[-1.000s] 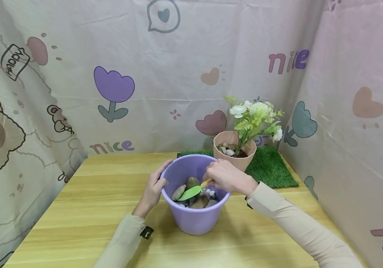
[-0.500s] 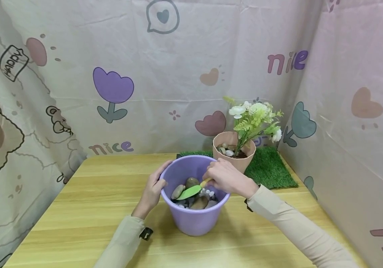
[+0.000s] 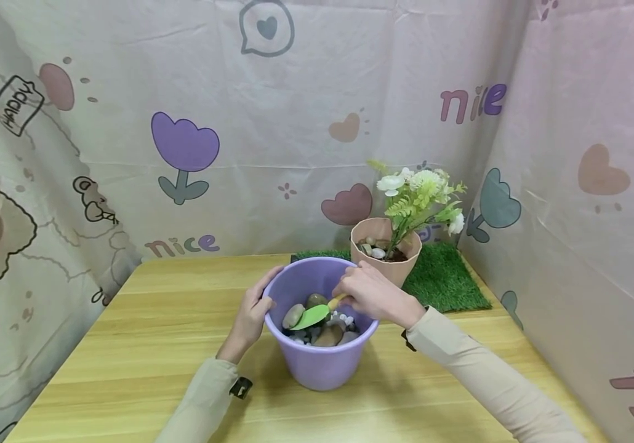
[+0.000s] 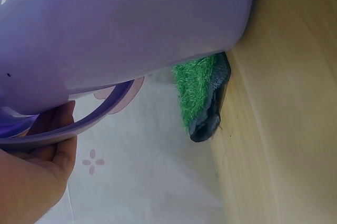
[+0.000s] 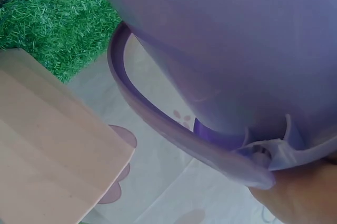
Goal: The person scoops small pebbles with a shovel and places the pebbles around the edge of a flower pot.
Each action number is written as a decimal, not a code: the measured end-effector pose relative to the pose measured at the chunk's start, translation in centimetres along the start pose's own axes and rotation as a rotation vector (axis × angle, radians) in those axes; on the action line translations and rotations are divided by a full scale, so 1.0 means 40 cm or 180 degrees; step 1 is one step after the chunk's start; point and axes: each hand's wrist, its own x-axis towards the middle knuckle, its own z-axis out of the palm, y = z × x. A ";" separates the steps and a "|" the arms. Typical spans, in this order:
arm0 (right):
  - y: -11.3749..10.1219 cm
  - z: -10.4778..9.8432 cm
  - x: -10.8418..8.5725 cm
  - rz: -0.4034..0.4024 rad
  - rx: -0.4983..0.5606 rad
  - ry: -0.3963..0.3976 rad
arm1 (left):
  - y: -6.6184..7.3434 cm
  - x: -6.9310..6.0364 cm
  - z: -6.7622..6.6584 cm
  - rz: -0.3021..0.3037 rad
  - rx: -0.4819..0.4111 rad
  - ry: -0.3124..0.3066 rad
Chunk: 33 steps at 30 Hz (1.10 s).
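Observation:
A purple bucket [image 3: 322, 369] stands on the wooden table, holding grey and brown stones [image 3: 329, 336] and small white pebbles [image 3: 341, 319]. My left hand [image 3: 247, 317] grips its left rim; in the left wrist view the fingers of that hand [image 4: 47, 155] wrap around the rim and handle. Over the right side of the rim, my right hand [image 3: 375, 292] reaches in and holds the yellow handle of a small trowel. The green trowel blade [image 3: 311, 317] lies against a pale oval stone [image 3: 293, 315]. In the right wrist view, the bucket wall [image 5: 247, 50] hides the fingers.
Behind the bucket to the right, a pink pot [image 3: 400, 271] with white flowers [image 3: 425, 181] and stones stands on a green turf mat [image 3: 444, 286]. Patterned cloth [image 3: 272, 111] hangs behind the wooden table [image 3: 145, 332] and along both sides.
The pale stone by the trowel blade has tilted up and turned slightly. Both hands keep their places on the bucket and the trowel; the whole head view has shifted a little left.

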 end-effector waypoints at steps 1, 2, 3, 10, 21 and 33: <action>0.000 0.000 0.000 -0.0005 -0.0007 0.0022 | 0.000 -0.001 0.000 -0.0002 0.0010 0.0011; 0.000 -0.001 -0.001 -0.0010 -0.0029 0.0044 | 0.000 -0.001 0.000 -0.0003 0.0013 0.0016; 0.000 -0.002 -0.002 -0.0015 -0.0032 0.0063 | 0.000 -0.002 0.000 -0.0004 0.0026 0.0024; 0.003 -0.013 -0.014 -0.0031 -0.0026 0.0287 | 0.002 -0.006 0.000 -0.0026 0.0007 0.0033; 0.030 -0.040 -0.029 0.0156 -0.0046 0.0550 | -0.001 -0.002 -0.002 0.0055 -0.0070 0.0030; 0.070 -0.025 -0.037 0.0379 -0.0131 0.0571 | -0.003 0.000 0.001 0.0029 -0.0052 0.0057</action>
